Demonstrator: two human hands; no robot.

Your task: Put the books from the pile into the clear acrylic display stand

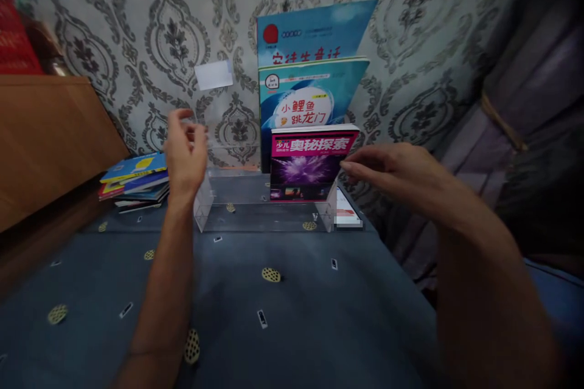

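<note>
A magenta-covered book [310, 164] stands upright at the right of a clear display rack [203, 205], the fingertips of my right hand [401, 173] at its right edge; whether they pinch it, I cannot tell. My left hand [187, 155] is raised near the rack's left side, well apart from the right, its fingers loosely bent and parted. Behind rise a turquoise book [340, 88] and a taller blue book [344, 24]. A book pile [141, 181] lies left on the cloth-covered counter [310, 298].
</note>
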